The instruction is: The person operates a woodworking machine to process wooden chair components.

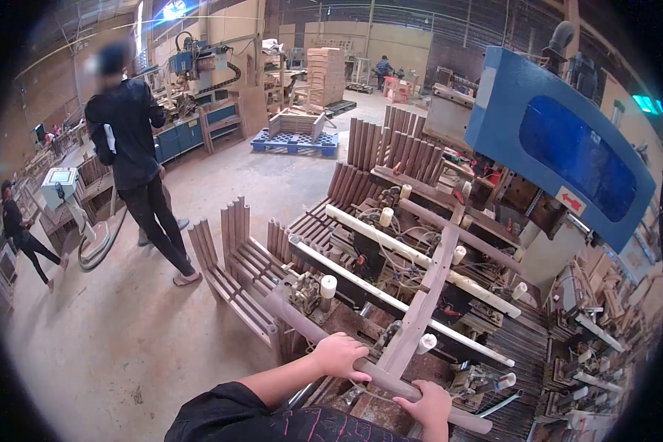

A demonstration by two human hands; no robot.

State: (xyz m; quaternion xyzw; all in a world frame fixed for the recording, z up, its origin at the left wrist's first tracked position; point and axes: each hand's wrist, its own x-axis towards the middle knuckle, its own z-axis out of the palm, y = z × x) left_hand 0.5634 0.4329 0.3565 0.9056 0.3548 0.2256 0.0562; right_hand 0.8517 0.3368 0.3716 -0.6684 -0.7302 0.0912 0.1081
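Watching by the head feed. Wooden frame [420,317] lies across the machine bed, over white strips [346,270] and among white knobs [327,287]: a flat crosspiece between a round near bar [381,378] at the person's body and a round far bar [486,247] beyond. Left hand [340,356] sits on the near bar, fingers together and curled over the top, thumb towards the crosspiece. Right hand [430,407] grips the same bar on the other side of the joint, thumb along it, fingers bent over; I cannot see how far the tips wrap underneath. Whether the frame bears on the strips or hangs just clear, I can't tell. By my reckoning it's stiff hardwood, moderate weight, nothing fragile but the joints. The bar looks smooth, so I'd expect it to roll in a loose grip, and the far end to droop if lifted from this side alone. I judge a hold on both sides of the joint, as here, the best against twisting; I'd keep knuckles away from the knobs. Blue hood [567,140] stands to the right; slatted pieces [237,276] on the left; a co-worker [129,132] well apart on the floor.
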